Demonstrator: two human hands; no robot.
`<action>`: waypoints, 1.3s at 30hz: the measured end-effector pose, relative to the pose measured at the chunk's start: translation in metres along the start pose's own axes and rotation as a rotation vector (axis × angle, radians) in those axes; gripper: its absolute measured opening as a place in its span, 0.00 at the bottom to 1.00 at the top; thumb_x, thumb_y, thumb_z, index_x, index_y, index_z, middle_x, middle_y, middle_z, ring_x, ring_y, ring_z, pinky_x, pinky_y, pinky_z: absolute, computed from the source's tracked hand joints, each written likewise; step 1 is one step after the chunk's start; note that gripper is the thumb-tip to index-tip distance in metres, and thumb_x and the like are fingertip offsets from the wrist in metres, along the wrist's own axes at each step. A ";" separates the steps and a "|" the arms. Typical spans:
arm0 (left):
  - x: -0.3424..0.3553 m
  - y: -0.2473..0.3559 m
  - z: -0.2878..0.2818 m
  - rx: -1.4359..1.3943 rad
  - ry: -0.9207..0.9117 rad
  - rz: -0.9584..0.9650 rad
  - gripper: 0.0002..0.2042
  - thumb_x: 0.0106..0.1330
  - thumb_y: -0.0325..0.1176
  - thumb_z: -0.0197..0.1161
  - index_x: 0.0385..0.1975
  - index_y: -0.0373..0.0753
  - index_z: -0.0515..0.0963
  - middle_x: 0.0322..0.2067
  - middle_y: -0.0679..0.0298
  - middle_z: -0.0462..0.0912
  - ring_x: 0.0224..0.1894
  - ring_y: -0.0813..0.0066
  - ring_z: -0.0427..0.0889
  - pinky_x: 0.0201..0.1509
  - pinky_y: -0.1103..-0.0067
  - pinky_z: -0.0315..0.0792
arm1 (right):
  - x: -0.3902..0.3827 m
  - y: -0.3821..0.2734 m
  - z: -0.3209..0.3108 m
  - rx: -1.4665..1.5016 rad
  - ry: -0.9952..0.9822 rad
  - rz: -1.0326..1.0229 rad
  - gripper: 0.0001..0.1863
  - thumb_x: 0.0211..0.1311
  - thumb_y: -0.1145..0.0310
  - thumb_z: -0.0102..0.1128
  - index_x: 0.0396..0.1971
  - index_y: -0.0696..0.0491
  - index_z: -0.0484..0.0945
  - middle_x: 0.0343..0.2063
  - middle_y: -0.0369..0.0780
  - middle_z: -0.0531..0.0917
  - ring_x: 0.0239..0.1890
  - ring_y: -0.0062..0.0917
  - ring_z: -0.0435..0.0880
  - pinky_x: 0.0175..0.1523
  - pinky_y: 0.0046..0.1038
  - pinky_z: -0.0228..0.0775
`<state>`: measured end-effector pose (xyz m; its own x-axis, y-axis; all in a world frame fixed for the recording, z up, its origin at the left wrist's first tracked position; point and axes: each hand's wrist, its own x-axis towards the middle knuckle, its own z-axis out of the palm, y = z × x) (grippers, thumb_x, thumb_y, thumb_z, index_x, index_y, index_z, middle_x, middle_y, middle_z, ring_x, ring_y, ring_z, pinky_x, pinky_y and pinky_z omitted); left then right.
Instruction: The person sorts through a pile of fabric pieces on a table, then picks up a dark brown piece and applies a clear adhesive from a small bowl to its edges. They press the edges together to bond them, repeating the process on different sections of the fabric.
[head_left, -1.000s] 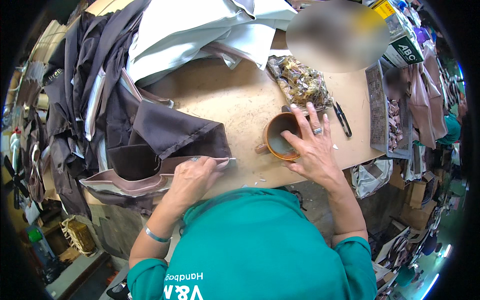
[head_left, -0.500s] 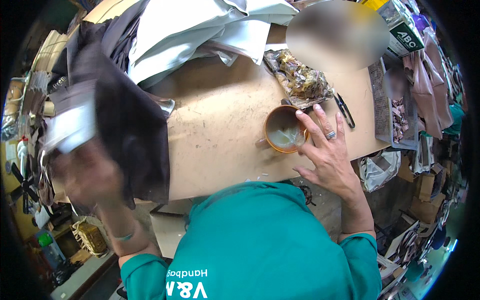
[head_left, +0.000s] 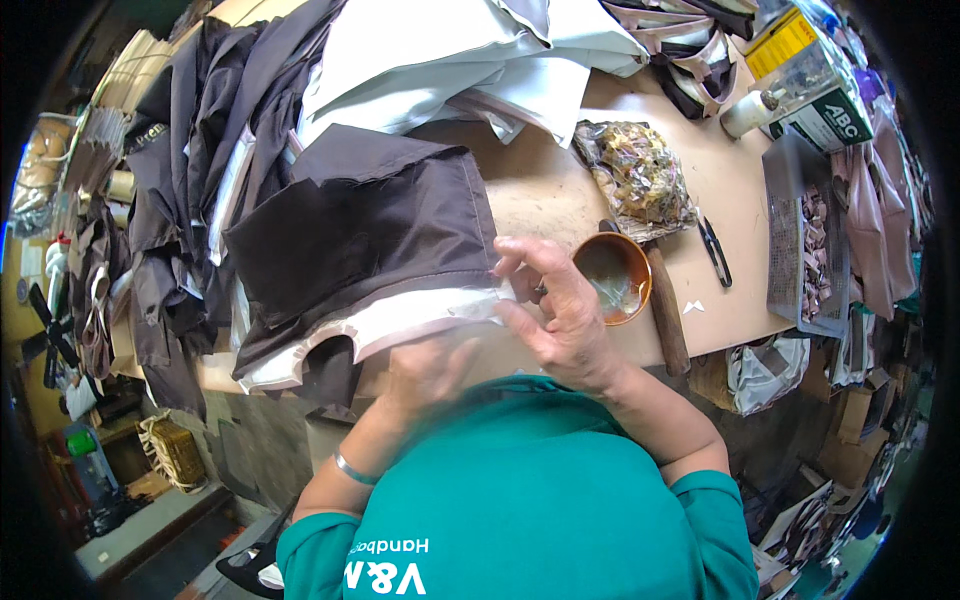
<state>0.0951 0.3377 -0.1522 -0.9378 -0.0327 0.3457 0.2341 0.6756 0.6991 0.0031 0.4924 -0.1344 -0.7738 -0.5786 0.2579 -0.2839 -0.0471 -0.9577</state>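
A dark brown fabric piece (head_left: pixel 390 225) lies in front of me, with a white strip (head_left: pixel 420 318) and a pinkish band along its near edge. My right hand (head_left: pixel 565 310) is at the fabric's right end, thumb and forefinger apart, fingertips touching or just over the edge. My left hand (head_left: pixel 430 370) is smeared by motion beside the strip at the table's front edge; its fingers cannot be made out. Just right of my right hand stands a brown cup (head_left: pixel 640 275) with pale, cloudy stuff inside. A wooden handle (head_left: pixel 667 310) lies beside the cup.
Dark fabric (head_left: pixel 180 200) is heaped at the left, and white sheets (head_left: pixel 420 70) spread across the back. A crumpled plastic bag (head_left: pixel 640 180), black snips (head_left: pixel 714 252) and a grey basket of scraps (head_left: pixel 780 235) are to the right. A white bottle (head_left: pixel 748 115) stands behind.
The dark fabric piece has come from the left to lie before me. My left hand has moved rightward to its near edge. My right hand has left the cup and moved left to the fabric.
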 end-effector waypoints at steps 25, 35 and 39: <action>0.014 0.011 -0.016 -1.287 0.157 -0.831 0.09 0.62 0.27 0.47 0.35 0.30 0.72 0.34 0.57 0.77 0.38 0.71 0.77 0.45 0.74 0.71 | -0.017 -0.001 -0.007 -0.787 -0.115 -0.447 0.25 0.50 0.52 0.55 0.46 0.51 0.73 0.48 0.39 0.70 0.39 0.26 0.69 0.45 0.31 0.57; 0.013 0.004 -0.011 -1.283 0.165 -0.809 0.09 0.63 0.29 0.47 0.37 0.29 0.69 0.33 0.54 0.77 0.36 0.68 0.79 0.40 0.71 0.76 | -0.020 0.001 -0.013 -1.041 -0.121 -0.551 0.24 0.56 0.45 0.44 0.39 0.48 0.78 0.48 0.33 0.70 0.40 0.22 0.66 0.45 0.30 0.55; 0.015 0.007 -0.007 -1.321 0.218 -0.825 0.08 0.63 0.28 0.48 0.34 0.30 0.72 0.32 0.58 0.78 0.35 0.72 0.77 0.42 0.76 0.72 | -0.026 0.003 -0.010 -1.110 -0.093 -0.594 0.21 0.55 0.49 0.48 0.37 0.48 0.79 0.47 0.30 0.70 0.40 0.21 0.65 0.45 0.30 0.55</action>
<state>0.0847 0.3366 -0.1374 -0.8890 -0.2335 -0.3939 -0.1441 -0.6737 0.7248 0.0169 0.5155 -0.1425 -0.3341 -0.7600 0.5575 -0.9299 0.3623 -0.0633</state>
